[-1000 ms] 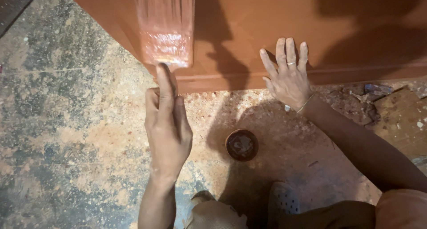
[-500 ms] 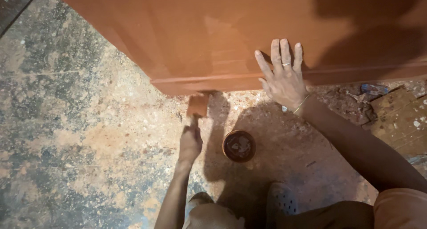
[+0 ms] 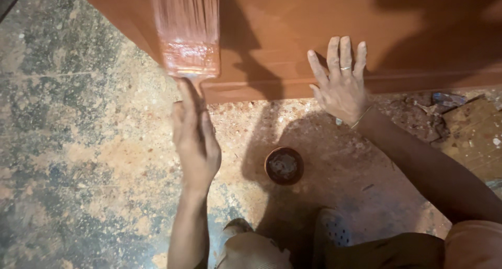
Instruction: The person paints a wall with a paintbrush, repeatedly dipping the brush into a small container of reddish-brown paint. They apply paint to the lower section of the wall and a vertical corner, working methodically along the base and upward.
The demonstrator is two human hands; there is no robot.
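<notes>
on the stained floor, left hand (image 3: 194, 138) grip closed round a wide paintbrush (image 3: 186, 33) — right hand (image 3: 341, 86) spread flat on the orange door (image 3: 293, 28), small round tin (image 3: 283, 165) between

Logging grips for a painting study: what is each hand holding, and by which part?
Left hand holds the paintbrush by its handle; right hand holds nothing, flat on the board.

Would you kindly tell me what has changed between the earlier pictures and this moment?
The left hand, gripping the paintbrush throughout, dipped down toward the floor beside the small bowl half a second ago and has now swung back up, bristles on the orange-brown panel. The right hand stayed spread flat on the panel's lower edge; the bowl has not moved.
</notes>
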